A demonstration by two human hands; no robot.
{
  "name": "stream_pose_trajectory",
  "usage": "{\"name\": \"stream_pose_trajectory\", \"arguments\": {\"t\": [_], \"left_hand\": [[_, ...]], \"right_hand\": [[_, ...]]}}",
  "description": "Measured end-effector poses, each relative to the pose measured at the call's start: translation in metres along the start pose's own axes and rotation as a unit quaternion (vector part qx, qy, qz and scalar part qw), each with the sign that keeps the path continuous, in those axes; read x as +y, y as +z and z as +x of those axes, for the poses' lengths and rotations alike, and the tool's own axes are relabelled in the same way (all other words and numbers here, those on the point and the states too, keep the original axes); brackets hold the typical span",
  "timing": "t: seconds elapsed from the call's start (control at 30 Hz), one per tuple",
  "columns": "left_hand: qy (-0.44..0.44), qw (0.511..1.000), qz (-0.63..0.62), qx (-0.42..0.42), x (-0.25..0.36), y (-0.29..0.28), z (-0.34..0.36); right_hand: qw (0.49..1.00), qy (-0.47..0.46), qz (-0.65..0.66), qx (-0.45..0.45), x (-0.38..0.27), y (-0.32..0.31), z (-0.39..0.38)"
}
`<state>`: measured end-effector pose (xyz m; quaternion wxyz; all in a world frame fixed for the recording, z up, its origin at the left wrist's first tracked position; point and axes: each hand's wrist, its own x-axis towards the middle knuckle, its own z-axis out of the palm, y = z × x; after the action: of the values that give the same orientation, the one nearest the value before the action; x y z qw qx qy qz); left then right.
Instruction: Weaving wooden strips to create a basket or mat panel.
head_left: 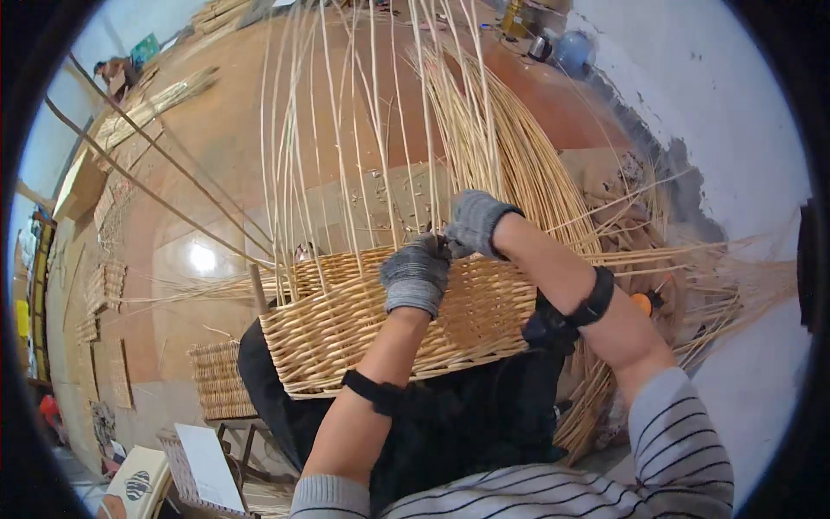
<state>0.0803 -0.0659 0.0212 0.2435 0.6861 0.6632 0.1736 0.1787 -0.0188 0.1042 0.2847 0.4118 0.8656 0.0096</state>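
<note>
A rectangular basket of woven pale wicker (pixel 324 337) rests across my lap, with tall upright wicker rods (pixel 343 138) rising from its rim. Both of my hands wear grey knit gloves and meet at the far rim, right of its middle. My left hand (pixel 417 272) is closed at the rim, its fingertips pinched on a wicker rod. My right hand (pixel 480 223) curls closed just beyond and to the right, around a rod beside the left fingertips. The gloves hide most of what lies between the fingers.
A large bundle of loose rods (pixel 527 147) lies beyond the basket to the right. Two long dark sticks (pixel 156 177) slant up at the left. A woven panel (pixel 220 381) stands at lower left, and a rough white wall (pixel 735 130) rises on the right.
</note>
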Motion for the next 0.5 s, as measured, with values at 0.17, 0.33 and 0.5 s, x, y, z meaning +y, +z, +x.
{"name": "stream_pose_trajectory", "arguments": {"t": [0.17,0.33,0.5], "left_hand": [[0.027,1.0,-0.013,-0.006,0.002,-0.005,-0.002],[0.005,1.0,-0.001,0.012,0.013,-0.004,-0.004],[0.037,0.993,-0.056,-0.094,-0.001,-0.027,-0.003]], "right_hand": [[0.99,-0.023,0.084,0.109,-0.005,0.036,-0.009],[0.996,-0.07,-0.013,0.061,0.002,0.018,-0.005],[0.999,0.029,-0.004,0.031,-0.007,0.033,0.016]]}}
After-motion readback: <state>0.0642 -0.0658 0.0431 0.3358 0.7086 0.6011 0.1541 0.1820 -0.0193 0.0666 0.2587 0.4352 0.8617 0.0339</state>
